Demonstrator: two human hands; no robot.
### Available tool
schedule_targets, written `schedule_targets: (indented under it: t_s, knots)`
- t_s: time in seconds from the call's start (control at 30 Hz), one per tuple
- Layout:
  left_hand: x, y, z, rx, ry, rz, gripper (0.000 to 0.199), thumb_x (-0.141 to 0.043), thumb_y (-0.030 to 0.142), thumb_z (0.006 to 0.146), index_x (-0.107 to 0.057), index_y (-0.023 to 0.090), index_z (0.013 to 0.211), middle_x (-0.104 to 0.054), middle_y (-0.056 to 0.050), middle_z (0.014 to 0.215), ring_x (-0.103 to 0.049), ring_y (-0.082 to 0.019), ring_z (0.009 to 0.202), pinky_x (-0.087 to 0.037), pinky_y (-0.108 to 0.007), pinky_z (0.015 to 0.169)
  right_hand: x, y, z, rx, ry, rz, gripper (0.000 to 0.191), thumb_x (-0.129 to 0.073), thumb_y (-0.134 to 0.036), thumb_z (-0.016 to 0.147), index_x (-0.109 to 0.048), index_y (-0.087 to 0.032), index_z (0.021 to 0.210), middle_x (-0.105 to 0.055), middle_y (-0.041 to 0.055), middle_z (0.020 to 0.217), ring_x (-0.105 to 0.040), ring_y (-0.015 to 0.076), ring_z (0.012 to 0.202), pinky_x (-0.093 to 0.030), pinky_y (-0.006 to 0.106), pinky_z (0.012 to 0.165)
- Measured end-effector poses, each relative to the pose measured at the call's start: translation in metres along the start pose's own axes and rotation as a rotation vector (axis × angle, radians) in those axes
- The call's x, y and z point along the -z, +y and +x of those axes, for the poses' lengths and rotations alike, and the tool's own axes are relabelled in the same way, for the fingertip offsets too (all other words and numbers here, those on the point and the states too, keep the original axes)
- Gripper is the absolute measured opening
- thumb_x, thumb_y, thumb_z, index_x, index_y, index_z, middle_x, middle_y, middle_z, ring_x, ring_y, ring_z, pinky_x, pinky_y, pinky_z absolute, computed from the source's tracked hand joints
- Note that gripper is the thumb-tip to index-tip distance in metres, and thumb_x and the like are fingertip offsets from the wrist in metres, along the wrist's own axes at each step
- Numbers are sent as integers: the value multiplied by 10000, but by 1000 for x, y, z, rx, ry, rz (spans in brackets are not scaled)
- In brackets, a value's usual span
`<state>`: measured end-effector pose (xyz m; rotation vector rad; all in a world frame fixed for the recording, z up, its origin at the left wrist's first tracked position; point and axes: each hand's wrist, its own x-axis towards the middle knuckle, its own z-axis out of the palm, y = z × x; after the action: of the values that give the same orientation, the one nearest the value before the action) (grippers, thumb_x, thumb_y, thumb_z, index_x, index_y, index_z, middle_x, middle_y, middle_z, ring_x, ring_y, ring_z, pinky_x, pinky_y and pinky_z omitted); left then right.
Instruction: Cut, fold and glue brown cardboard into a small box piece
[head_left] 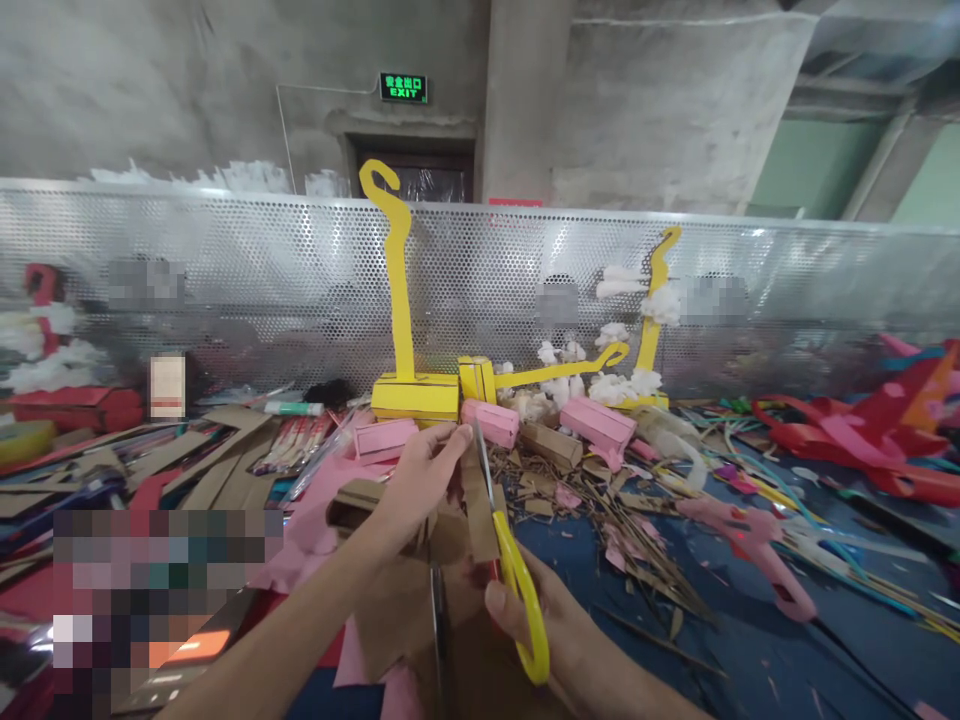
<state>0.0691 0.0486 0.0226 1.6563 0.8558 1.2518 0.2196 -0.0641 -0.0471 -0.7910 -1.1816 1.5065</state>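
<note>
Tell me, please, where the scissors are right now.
In the head view, the scissors are just right of centre, in the right hand, beside the cardboard strip.

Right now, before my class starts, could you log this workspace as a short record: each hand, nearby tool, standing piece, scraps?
Left hand: holding a brown cardboard strip
Right hand: holding yellow-handled scissors, blades at the strip
Nearby tool: pink glue gun, on the blue table
Standing piece: yellow hook-topped stem, upright
Scraps: brown cardboard bits
</note>
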Motion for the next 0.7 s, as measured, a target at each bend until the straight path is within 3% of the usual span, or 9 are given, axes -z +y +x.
schedule_targets:
  t_s: [0.13,0.37,0.7]
  knots:
    - [-1,1,-2,-34,43,35,386,-575,533,915,-563,200,719,-511,53,509,-475,-122,423,-351,-231,428,6,-7,-3,-55,-64,-28,525,-829,-596,735,-697,-184,1032,-666,39,1000,-580,189,979,-425,273,915]
    - [-14,-7,-11,-134,205,86,379,-550,467,956,-489,201,694,-449,47,615,-437,-120,560,-329,-225,515,1,-13,2,-65,-56,-176,552,-829,-650,675,-620,-148,771,-528,-28,699,-420,100,646,-352,226,608]
    - [-26,-12,-18,-171,361,-16,371,-567,460,951,-487,200,699,-448,46,662,-405,-121,620,-327,-222,563,1,6,6,-44,39,-194,443,-823,-504,691,-550,-169,789,-502,-47,682,-414,90,604,-355,210,559]
